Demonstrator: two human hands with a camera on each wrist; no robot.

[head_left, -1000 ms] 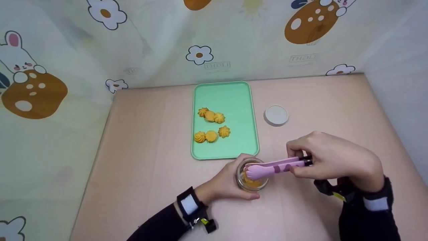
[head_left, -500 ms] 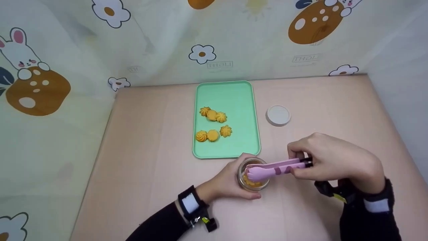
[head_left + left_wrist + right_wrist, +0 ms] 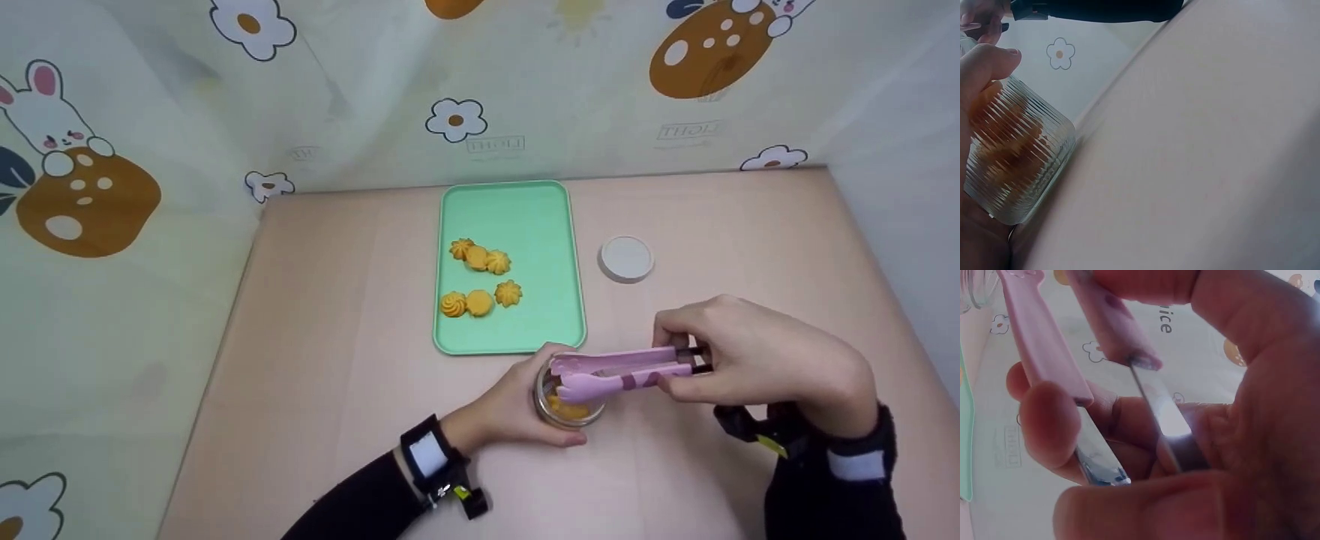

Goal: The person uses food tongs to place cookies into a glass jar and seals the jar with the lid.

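My left hand grips a ribbed glass jar that stands on the table, its mouth toward the head camera. Orange-yellow cookies lie inside, blurred behind the ribs in the left wrist view. In my right hand I hold pink tongs with metal arms, thumb and fingers on either side. The tongs' tips are spread apart over the jar's mouth, with no cookie visible between them. Several swirled cookies lie in two rows on a green tray just beyond the jar.
A round white lid lies on the table to the right of the tray. Behind the table hangs a patterned cloth with flowers and rabbits, which also runs along the left side.
The tongs' arms have spread apart from nearly together, and my right hand has shifted slightly right. My left hand and the jar have stayed in place; the head view has shifted a little.
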